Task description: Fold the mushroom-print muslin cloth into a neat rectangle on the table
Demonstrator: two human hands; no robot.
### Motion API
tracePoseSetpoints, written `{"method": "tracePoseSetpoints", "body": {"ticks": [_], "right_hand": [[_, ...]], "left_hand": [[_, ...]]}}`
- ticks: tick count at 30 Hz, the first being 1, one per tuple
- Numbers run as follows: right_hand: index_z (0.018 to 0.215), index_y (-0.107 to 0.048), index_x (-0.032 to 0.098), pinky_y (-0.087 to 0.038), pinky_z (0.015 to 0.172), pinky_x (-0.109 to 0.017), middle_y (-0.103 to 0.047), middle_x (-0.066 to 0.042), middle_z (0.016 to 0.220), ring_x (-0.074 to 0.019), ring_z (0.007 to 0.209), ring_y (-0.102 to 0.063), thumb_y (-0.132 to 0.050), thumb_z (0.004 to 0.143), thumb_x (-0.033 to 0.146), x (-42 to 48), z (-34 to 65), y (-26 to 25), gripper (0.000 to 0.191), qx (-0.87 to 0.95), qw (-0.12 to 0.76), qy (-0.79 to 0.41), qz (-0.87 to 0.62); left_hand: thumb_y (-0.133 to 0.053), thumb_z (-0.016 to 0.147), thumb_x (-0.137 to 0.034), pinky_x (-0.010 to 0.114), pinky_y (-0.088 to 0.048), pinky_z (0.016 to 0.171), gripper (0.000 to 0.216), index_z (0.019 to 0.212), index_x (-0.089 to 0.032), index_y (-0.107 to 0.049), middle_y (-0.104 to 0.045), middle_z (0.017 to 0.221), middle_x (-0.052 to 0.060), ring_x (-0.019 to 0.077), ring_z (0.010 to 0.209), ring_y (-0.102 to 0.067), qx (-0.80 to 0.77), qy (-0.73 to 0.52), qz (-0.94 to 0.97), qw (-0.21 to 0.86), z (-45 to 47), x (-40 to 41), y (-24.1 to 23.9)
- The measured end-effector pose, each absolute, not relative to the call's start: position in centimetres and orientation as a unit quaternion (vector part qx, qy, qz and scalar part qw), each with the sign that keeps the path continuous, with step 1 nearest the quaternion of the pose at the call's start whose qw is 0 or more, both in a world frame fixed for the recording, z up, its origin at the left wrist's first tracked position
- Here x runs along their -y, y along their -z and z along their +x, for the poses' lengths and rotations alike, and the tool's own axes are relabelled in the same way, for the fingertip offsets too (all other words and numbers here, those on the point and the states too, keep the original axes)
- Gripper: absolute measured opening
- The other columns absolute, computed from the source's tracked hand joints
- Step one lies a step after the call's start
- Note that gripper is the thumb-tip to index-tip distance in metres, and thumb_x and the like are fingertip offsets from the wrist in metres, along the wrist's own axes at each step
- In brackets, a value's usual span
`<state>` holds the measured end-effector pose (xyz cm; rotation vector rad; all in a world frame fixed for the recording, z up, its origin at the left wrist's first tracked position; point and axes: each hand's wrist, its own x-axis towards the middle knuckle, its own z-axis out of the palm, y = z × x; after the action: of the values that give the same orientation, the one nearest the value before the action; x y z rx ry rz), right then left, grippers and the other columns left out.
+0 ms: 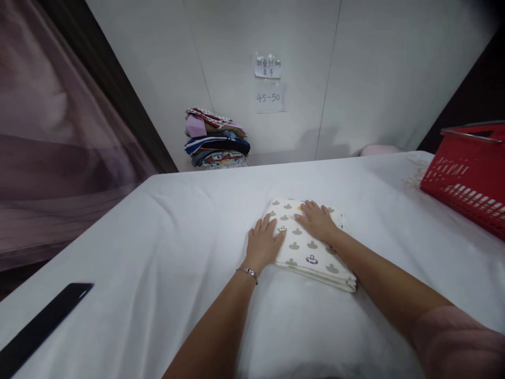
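Note:
A folded white cloth (302, 246) printed with grey mushroom shapes lies flat on the white-covered table (177, 226). Several layers show along its near edge. My left hand (263, 243), with a bracelet at the wrist, rests on the cloth's left edge, fingers spread. On the upper right part of the cloth lies my right hand (317, 221), palm down, its fingers stretched out. Neither hand grips the cloth; both lie on it.
A red plastic basket (465, 173) with a metal handle stands at the right. Beyond the table's far edge is a stack of folded fabrics (216, 139) against the wall. A long dark object (43, 321) lies at the near left, and a sheer curtain (59, 131) hangs left.

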<state>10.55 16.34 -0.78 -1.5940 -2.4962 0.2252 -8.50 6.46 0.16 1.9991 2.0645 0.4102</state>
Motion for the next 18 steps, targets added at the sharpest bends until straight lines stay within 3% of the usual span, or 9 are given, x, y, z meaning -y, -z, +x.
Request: {"method": "tracePoseSetpoints", "body": {"ticks": [6,11,18], "right_hand": [[0.139,-0.035,0.020,-0.016,0.109,-0.055,-0.025,-0.012,0.152,-0.0290,0.140,-0.016,-0.015,0.090,0.062,-16.2,10.6,0.2,0.067,0.840,0.083,-0.070,-0.532],[0.144,-0.028,0.019,-0.009,0.112,-0.050,-0.015,-0.010,0.155,-0.0253,0.142,-0.008,-0.017,0.091,0.060,-16.4,9.8,-1.0,0.068,0.882,0.096,-0.022,-0.461],[0.144,-0.029,0.019,-0.014,0.112,-0.051,-0.020,-0.010,0.153,-0.0252,0.141,-0.014,-0.017,0.092,0.056,-17.3,9.0,0.2,0.065,0.909,0.047,-0.041,-0.412]], "left_hand": [[-0.026,0.091,-0.054,0.053,-0.021,0.110,0.056,0.138,-0.026,-0.037,-0.022,0.153,0.004,0.0291,0.140,-0.018,-0.699,-0.145,0.694,0.089,-8.4,-6.4,0.3],[-0.026,0.093,-0.047,0.055,-0.005,0.113,0.054,0.139,-0.020,-0.038,-0.022,0.153,0.007,0.0262,0.142,-0.008,-0.682,-0.147,0.716,0.013,-7.8,-6.2,0.5],[-0.024,0.093,-0.046,0.056,0.001,0.113,0.058,0.140,-0.015,-0.037,-0.021,0.153,0.009,0.0260,0.142,-0.007,-0.681,-0.140,0.718,0.011,-7.5,-6.1,0.2]]}}
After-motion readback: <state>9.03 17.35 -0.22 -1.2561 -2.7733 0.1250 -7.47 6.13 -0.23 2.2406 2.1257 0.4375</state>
